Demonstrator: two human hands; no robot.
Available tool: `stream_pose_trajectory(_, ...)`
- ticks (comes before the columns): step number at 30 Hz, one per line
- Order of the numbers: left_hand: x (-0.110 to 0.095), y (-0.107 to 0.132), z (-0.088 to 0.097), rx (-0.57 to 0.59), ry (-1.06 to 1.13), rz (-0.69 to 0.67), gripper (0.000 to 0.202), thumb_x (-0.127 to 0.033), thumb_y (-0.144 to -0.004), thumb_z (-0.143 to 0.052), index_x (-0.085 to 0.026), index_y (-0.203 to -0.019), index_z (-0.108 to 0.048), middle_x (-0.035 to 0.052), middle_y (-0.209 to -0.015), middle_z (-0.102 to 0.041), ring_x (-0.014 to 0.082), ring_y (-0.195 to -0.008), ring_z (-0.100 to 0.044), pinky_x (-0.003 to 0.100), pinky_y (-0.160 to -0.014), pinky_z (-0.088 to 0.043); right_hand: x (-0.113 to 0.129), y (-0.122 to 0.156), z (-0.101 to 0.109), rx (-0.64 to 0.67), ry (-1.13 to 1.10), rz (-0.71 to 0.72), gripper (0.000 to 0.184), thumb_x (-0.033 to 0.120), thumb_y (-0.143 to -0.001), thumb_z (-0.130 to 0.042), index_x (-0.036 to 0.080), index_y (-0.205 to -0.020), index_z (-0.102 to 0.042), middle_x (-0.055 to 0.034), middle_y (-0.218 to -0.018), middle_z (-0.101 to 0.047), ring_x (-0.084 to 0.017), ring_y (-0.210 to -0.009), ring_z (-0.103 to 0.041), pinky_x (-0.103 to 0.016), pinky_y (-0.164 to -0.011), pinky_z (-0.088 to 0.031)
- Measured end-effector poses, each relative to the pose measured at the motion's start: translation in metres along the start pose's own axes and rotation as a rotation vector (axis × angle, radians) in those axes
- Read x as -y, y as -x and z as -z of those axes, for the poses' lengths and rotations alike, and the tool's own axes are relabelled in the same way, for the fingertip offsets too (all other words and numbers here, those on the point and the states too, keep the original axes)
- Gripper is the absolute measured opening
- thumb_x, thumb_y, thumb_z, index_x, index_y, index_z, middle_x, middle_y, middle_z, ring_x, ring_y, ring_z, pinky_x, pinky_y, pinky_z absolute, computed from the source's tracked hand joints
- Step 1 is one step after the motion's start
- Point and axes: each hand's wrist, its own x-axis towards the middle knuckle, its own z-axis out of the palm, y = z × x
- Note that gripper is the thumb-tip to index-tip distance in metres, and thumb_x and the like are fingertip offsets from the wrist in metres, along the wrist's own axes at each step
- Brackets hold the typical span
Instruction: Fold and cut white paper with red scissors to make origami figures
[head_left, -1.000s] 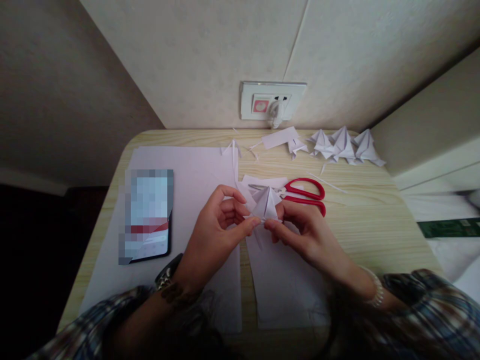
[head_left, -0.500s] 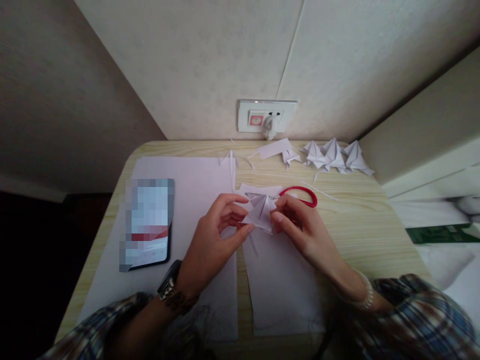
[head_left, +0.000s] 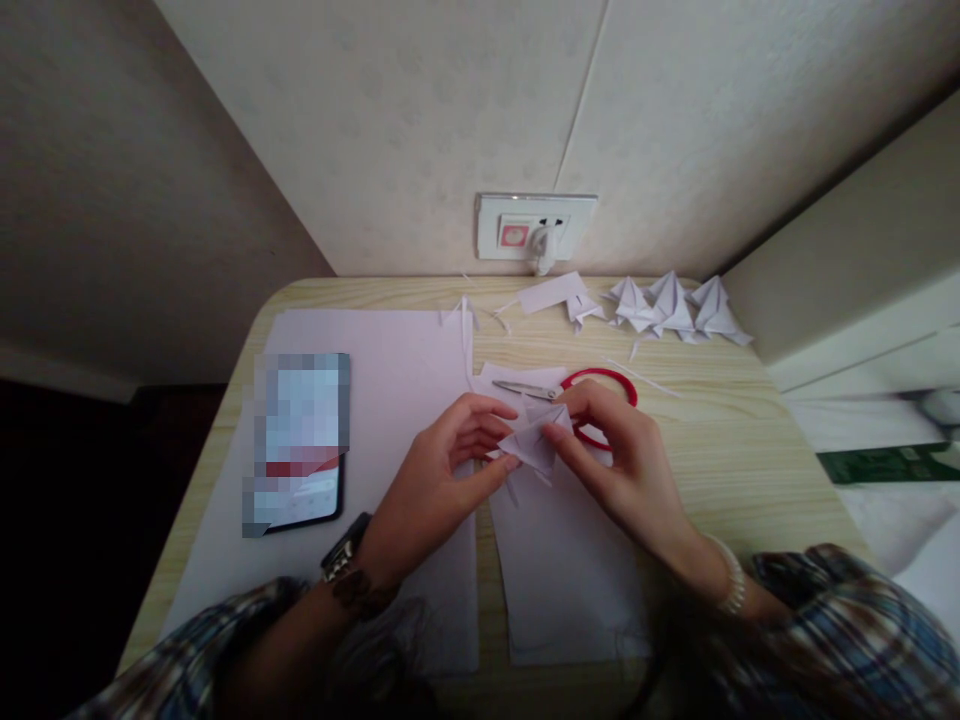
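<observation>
A small piece of folded white paper (head_left: 532, 440) is held between my two hands above the narrower paper stack (head_left: 570, 580). My right hand (head_left: 626, 465) pinches its upper right corner with thumb and forefinger. On the other side, my left hand (head_left: 450, 470) has its thumb against the lower left point, with the fingers curled behind. Just beyond the folded paper lie scissors (head_left: 600, 375) with red handles, their blades pointing left and partly covered by my right hand.
A phone (head_left: 304, 430) rests on a large white paper stack (head_left: 405, 370) at left. Several folded paper shapes (head_left: 671, 305) stand at the back right, near paper strips (head_left: 551, 292). Behind the table (head_left: 727, 440), a plug sits in a wall socket (head_left: 536, 228).
The folded paper has turned and come slightly lower and to the right. My right thumb now lies over its face, and the scissors' blades show more.
</observation>
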Motion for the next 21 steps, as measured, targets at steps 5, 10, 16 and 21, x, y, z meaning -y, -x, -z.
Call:
stream_pose_trajectory(5, -0.001, -0.001, 0.001, 0.025, 0.087, -0.006, 0.025, -0.016, -0.075, -0.07, -0.02, -0.097, -0.057, -0.0024, -0.088, -0.065, 0.0109, -0.085, -0.065, 0.022, -0.08, -0.051, -0.004, -0.003, -0.001, 0.024, -0.085, -0.044, 0.015, 0.024, -0.086, -0.057, 0.018, -0.072, -0.055, -0.0025, -0.077, -0.057, -0.016, -0.072, -0.052, -0.028, -0.064, -0.04)
stream_pose_trajectory(10, 0.0, -0.001, 0.002, 0.056, 0.168, 0.012, 0.027, -0.012, -0.074, -0.07, -0.021, -0.096, -0.057, -0.0037, -0.086, -0.068, 0.0094, -0.084, -0.066, 0.02, -0.078, -0.052, -0.006, -0.003, 0.0, 0.065, -0.205, -0.134, 0.014, 0.027, -0.086, -0.057, 0.019, -0.074, -0.055, -0.001, -0.078, -0.056, -0.016, -0.073, -0.053, -0.029, -0.064, -0.041)
stream_pose_trajectory(16, 0.004, 0.0, 0.004, -0.037, -0.037, -0.106, 0.026, -0.011, -0.076, -0.069, -0.021, -0.097, -0.058, -0.0014, -0.096, -0.066, 0.0115, -0.092, -0.064, 0.025, -0.085, -0.052, -0.007, -0.005, 0.004, 0.04, -0.019, 0.006, 0.015, 0.021, -0.086, -0.058, 0.019, -0.072, -0.055, -0.0023, -0.078, -0.058, -0.017, -0.074, -0.054, -0.029, -0.066, -0.043)
stream_pose_trajectory(21, 0.005, 0.001, 0.004, -0.103, -0.474, -0.372, 0.024, -0.01, -0.079, -0.067, -0.018, -0.101, -0.06, 0.0031, -0.104, -0.064, 0.0156, -0.098, -0.06, 0.03, -0.086, -0.051, -0.015, -0.008, 0.007, 0.079, 0.217, 0.169, 0.008, 0.02, -0.087, -0.06, 0.018, -0.079, -0.058, -0.0084, -0.096, -0.059, -0.021, -0.092, -0.056, -0.036, -0.081, -0.047)
